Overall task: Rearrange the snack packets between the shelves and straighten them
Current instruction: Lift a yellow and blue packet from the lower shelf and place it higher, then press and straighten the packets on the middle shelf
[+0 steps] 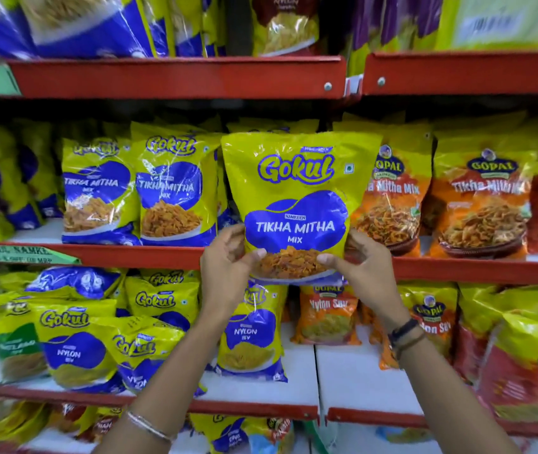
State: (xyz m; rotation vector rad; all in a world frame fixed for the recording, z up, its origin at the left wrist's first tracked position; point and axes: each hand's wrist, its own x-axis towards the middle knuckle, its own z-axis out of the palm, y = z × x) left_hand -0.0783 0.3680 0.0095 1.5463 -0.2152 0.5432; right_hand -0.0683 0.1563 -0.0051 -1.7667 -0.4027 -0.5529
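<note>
So right now both hands are on 1 big glossy yellow-and-blue Gokul Tikha Mitha Mix packet (pixel 297 204), held upright in front of the middle red metal shelf (pixel 149 255). The left hand (pixel 228 260) pinches the bottom left corner, thumb on the front and fingers curled behind; the right hand (pixel 362 260) does the same on the bottom right. The packet's lower edge hangs just below the shelf lip, so I'd say it isn't sitting on the shelf yet.

Looks like the placing step: there's a slot between the 2 matching yellow-and-blue Tikha Mitha packets (pixel 136 191) on the left and the orange-and-yellow Gopal Tikha Mitha Mix bags (pixel 437 198) on the right, and this one is lined up with it.

Next move, I reckon, needs a small lift so the base clears the lip, then a push back into the gap, face forward and upright. The film is slippery and the bag is puffy, so it could easily lean on the orange neighbours. The yellow-and-blue Nylon Sev packets (pixel 97 348) on the shelf below are flopped over and need straightening too.
</note>
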